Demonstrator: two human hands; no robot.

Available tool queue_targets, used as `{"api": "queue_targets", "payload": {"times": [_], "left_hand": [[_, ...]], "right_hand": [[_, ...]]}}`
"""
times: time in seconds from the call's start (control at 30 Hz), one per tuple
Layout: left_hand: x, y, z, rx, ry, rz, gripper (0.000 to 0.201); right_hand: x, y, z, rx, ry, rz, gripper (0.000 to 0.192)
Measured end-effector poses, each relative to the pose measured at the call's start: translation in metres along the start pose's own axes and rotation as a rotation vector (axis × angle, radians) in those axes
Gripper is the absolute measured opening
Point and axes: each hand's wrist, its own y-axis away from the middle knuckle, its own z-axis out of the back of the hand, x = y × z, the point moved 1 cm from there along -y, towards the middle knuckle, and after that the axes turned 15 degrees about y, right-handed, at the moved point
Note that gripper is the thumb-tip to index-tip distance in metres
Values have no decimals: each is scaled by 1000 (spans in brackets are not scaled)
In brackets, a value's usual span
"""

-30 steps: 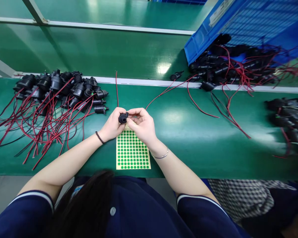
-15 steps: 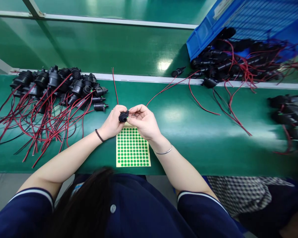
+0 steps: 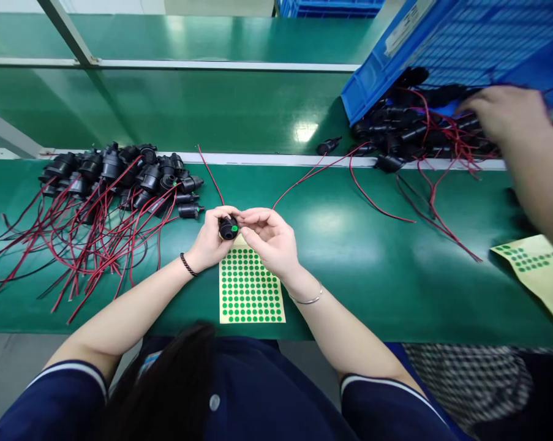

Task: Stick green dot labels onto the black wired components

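Your left hand has its grip closed around a black part, held just above the top of a sheet of green dots that lies on the desk. The part's round end faces you, with a green dot on its right side. Your right hand is just beside it, fingers curled and thumb near them; I can't tell whether that grip pinches anything or touches the part. A red wire runs away from you beyond your left hand. To your left is a pile of similar parts, their red and black leads trailing toward you. On your right, a co-worker's hand, blurred, reaches over the heap at the mouth of a blue crate. A second sheet shows below that arm.
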Motion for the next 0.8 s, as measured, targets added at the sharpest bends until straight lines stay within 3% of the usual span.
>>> {"api": "queue_targets", "payload": {"times": [0.13,0.27,0.5,0.8], "left_hand": [[-1,-1,0,-29,15,2,29],[-1,0,0,-23,-30,-34,26],[-1,2,2,13,-83,-72,21],[0,2,7,84,-187,-128,22]], "right_hand": [[1,5,-2,-87,256,164,1],[7,6,0,-145,441,326,9],[14,7,3,-139,605,363,11],[13,7,4,-96,610,368,14]]}}
